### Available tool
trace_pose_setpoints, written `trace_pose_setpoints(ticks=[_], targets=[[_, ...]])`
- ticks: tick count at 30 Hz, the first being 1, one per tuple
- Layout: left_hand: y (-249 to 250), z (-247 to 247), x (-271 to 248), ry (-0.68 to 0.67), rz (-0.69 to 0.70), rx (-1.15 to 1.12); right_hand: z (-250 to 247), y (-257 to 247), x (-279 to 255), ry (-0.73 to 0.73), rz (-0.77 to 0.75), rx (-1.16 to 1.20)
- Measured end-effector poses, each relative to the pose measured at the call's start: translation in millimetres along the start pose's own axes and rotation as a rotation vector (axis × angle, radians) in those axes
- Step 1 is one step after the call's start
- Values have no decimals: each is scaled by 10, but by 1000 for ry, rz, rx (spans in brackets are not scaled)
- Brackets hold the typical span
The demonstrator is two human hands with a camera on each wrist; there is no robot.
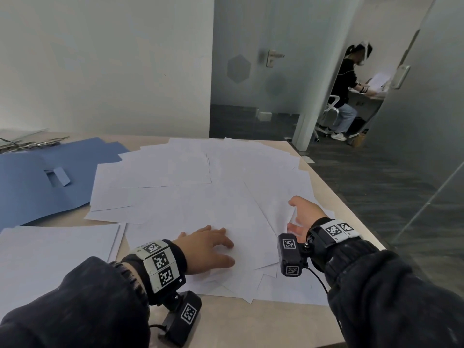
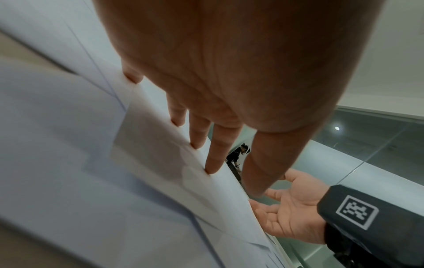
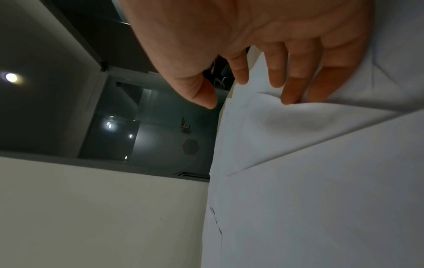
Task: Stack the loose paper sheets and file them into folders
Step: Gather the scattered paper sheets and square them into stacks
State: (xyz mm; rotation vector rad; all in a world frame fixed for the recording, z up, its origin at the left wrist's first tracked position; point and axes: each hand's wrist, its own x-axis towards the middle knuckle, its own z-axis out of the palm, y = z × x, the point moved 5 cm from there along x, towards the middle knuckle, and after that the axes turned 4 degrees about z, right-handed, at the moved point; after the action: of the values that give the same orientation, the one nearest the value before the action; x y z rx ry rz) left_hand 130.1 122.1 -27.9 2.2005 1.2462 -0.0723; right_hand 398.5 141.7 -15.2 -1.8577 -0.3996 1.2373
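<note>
Many loose white sheets (image 1: 200,197) lie fanned and overlapping across the beige table (image 1: 276,327). My left hand (image 1: 213,247) lies flat on the near sheets, its straight fingers (image 2: 213,159) pressing the paper (image 2: 160,163). My right hand (image 1: 293,214) stands on edge at the right side of the pile, palm facing left, thumb up. Its fingertips (image 3: 289,98) push into a sheet (image 3: 321,181) and raise a soft crease; the thumb stays off the paper. An open blue folder (image 1: 37,179) lies at the left. A squared stack of sheets (image 1: 55,252) sits at the near left.
Metal-clipped binders (image 1: 25,144) lie at the back left by the wall. The table's right edge (image 1: 351,209) runs close beside my right hand, with dark carpet below. Behind a glass door (image 1: 251,71), a person (image 1: 349,91) sits at another desk.
</note>
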Motion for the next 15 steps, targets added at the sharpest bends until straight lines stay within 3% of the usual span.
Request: trace_pose_setpoints(ticks=[5,11,15], targets=[[0,-2,-3,9,-1,-8,-15,-6,-17,-46,48,96],[8,5,-12,18,-4,-2,-102,-20,-5,45,-47,-176],[19,13,-11,24,-6,-6,-55,-21,-9,10,-55,-188]])
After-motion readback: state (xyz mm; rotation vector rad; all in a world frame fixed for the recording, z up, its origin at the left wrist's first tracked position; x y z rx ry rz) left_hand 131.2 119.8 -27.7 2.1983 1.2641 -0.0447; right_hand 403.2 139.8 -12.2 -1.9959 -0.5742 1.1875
